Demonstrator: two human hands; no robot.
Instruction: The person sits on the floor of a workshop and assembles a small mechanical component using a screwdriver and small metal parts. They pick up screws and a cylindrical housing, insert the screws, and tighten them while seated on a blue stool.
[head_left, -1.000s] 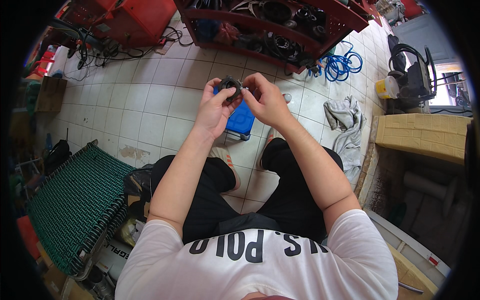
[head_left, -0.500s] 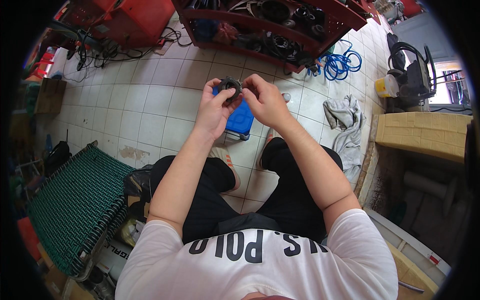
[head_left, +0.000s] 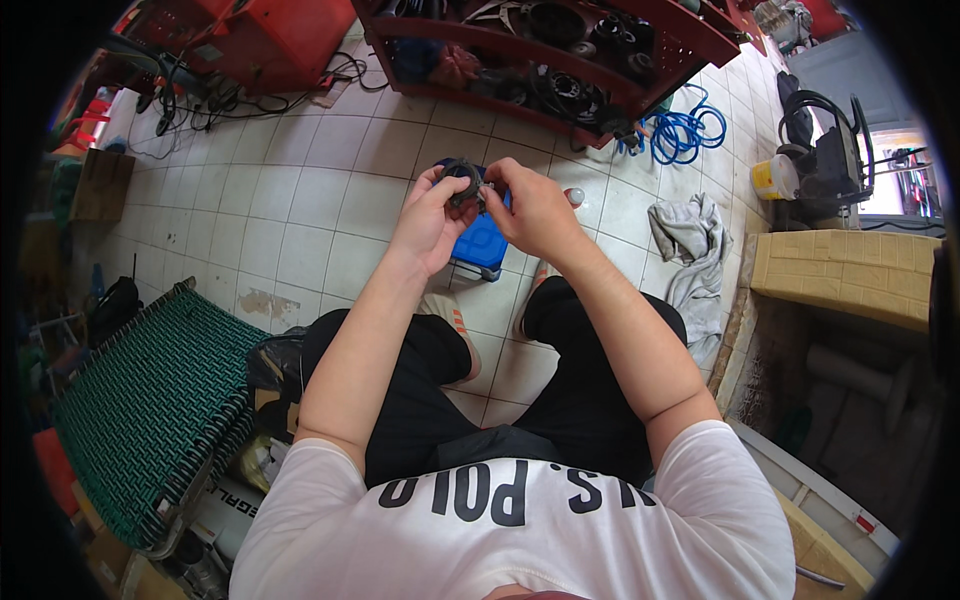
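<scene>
A small dark round metal part (head_left: 462, 183) is held up in front of me between both hands. My left hand (head_left: 430, 222) cups it from the left with the fingers curled around its rim. My right hand (head_left: 530, 210) grips it from the right, thumb and fingers pinched on its edge. Directly below the hands a blue plastic stool (head_left: 482, 243) stands on the white tiled floor (head_left: 300, 200). I sit with my knees apart, in black trousers, both forearms reaching forward from the lower edge.
A red metal shelf (head_left: 560, 50) with dark machine parts runs along the top. A coiled blue hose (head_left: 685, 130), a grey rag (head_left: 690, 235), a yellow bucket (head_left: 772, 180) and tan blocks (head_left: 850, 270) lie right. A green woven mat (head_left: 140, 400) lies left.
Both hands keep hold of the dark part; the fingers have shifted slightly around it, otherwise nothing has moved.
</scene>
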